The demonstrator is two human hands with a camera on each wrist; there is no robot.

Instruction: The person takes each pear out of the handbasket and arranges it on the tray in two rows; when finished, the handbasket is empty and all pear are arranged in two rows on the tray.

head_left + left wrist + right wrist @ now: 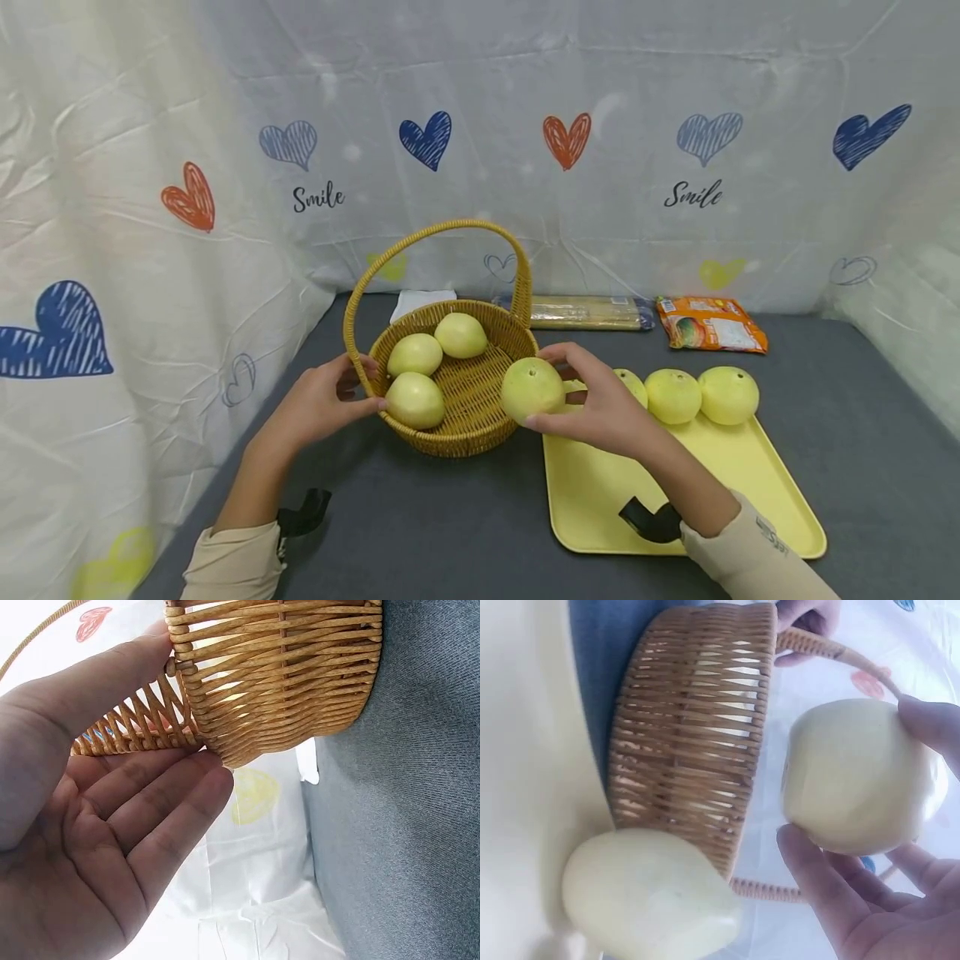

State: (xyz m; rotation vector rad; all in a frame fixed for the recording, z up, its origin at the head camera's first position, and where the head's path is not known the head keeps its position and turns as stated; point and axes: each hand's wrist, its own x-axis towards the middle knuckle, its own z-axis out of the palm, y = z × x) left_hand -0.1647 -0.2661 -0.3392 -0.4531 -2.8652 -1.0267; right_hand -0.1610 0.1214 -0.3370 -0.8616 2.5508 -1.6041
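Observation:
A wicker basket [474,398] with a tall arched handle stands on the dark grey cloth, with 3 pale yellow-green melons in it; one melon [415,401] lies close to the left rim. My left hand [322,402] grips the basket's left side by the foot of the handle, thumb at the rim and fingers outside, as the left wrist view shows. With thumb and fingers my right hand [596,408] holds another melon [531,390] at the basket's right rim. In the right wrist view this melon [859,776] is above the rim level, apart from the wicker.
To the right lies a yellow tray [600,508] with several melons [673,397] along its far edge, partly hidden by my right hand. Behind are a long clear-wrapped pack [588,313], an orange packet [712,325] and a white item [420,302]. A heart-printed curtain [495,75] encloses the table.

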